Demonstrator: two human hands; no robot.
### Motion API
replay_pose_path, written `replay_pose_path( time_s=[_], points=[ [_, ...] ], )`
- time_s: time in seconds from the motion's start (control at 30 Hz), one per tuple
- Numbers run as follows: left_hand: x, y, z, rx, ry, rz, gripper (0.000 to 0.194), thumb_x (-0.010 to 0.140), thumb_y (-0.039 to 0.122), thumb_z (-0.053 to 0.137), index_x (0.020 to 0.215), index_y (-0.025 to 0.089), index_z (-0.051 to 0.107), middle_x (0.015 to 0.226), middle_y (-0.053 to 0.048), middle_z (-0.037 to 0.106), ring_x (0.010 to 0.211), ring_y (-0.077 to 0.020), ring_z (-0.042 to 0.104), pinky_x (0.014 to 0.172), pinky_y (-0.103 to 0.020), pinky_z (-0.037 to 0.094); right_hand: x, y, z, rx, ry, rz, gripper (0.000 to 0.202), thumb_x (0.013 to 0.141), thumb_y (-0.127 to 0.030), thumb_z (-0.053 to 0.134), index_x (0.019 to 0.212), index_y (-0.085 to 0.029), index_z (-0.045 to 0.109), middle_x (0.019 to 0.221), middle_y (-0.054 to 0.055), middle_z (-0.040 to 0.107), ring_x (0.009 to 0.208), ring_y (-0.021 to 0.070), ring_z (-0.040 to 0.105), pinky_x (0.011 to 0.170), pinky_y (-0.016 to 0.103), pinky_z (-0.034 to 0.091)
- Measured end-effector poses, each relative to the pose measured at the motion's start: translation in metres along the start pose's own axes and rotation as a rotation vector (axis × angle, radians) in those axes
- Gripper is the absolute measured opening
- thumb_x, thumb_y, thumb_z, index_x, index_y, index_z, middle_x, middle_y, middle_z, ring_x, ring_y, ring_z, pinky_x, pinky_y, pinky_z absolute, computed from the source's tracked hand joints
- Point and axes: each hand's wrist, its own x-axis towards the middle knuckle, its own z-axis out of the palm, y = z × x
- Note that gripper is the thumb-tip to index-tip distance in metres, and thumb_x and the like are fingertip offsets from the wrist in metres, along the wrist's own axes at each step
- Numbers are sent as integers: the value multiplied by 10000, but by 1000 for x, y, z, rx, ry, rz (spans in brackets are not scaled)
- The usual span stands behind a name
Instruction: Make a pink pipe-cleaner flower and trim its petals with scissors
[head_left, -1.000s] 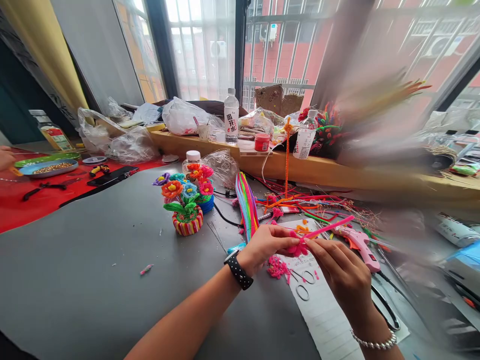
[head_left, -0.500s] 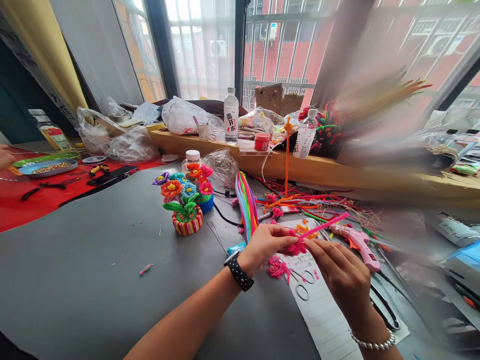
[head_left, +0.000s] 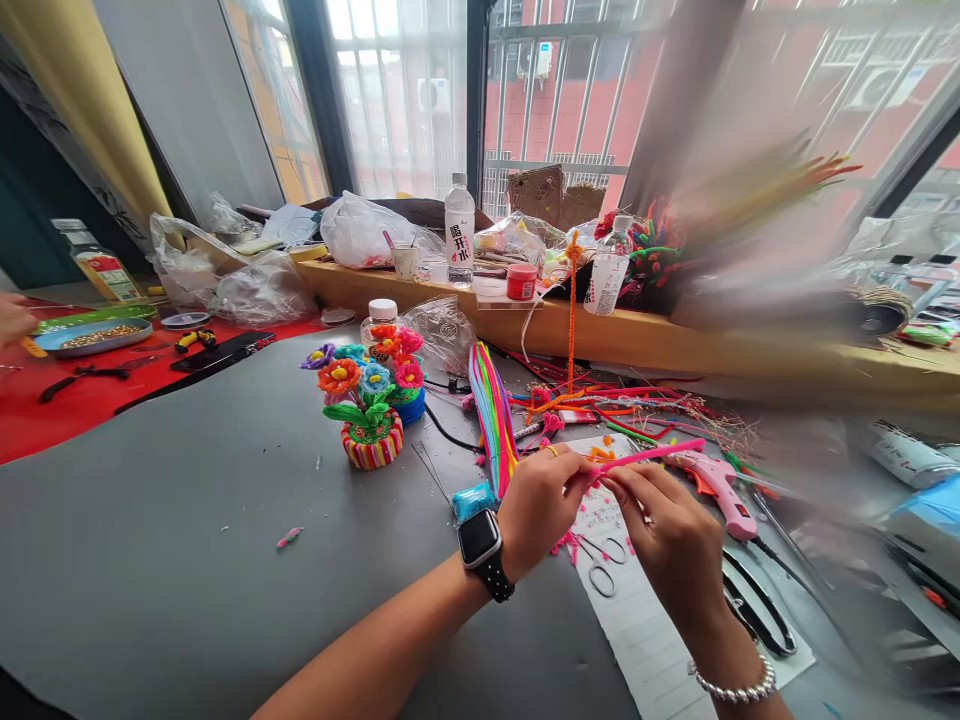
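We pinch the pink stem [head_left: 654,456] between the fingertips of our left hand [head_left: 541,500] and right hand [head_left: 667,525], right of the frame's centre, its free end pointing right. Below our hands, scissors [head_left: 597,549] lie on paper [head_left: 637,640]; the potted flowers [head_left: 375,379] stand on the bench [head_left: 187,560] left of centre.

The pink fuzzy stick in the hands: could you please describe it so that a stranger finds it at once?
On the grey table, find the white paper; above it, the left hand and right hand are close together. The pink fuzzy stick points out from them toward the pink glue gun. Unlike the rainbow bundle lying nearby, it is single, thin, all pink and hand-held.
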Motion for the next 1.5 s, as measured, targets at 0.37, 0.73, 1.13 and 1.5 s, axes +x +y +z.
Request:
replay_pose_path(
  time_s=[0.37, 0.73, 1.13, 1.5],
  points=[
    [-5, 4, -3, 216, -132, 280, 329, 856, 175, 307, 964, 154, 617, 939, -125, 631, 878, -199, 583, 766, -292, 447, 2, -1, 1, 896, -369, 919, 269, 649, -431, 603, 685, -165, 610, 595, 28, 587, 513, 144, 510, 471, 262, 404],
    [13, -3, -15, -678, -121, -479, 223, 674, 317, 610, 730, 102, 599, 641, -58, 625, 580, -125, 576, 557, -223, 453, 9, 5, -11, 505, -105, 455, 205, 735, -327, 578, 886, -196, 624, 849, 44, 607, 677, 143, 550, 559, 258, 453],
    [10, -7, -10, -644, -223, -437, 230, 669, 327, 614, 685, 99, 627, 635, -63, 635, 598, -136, 588, 572, -222, 455, 4, 3, -3, 258, -73, 58, 91, 791, -238, 520, 777, -203, 603, 743, 44, 581, 699, 175, 540, 638, 307, 443],
    [13, -10, -15, -740, -256, -347, 226, 662, 326, 629, 717, 108, 647, 671, -55, 633, 613, -124, 573, 599, -222, 452, 5, -2, 3, 1104, -325, 1024, 222, 644, -375, 633, 659, -155, 611, 495, -37, 442, 443, 82, 382, 411, 215, 327]
  ],
)
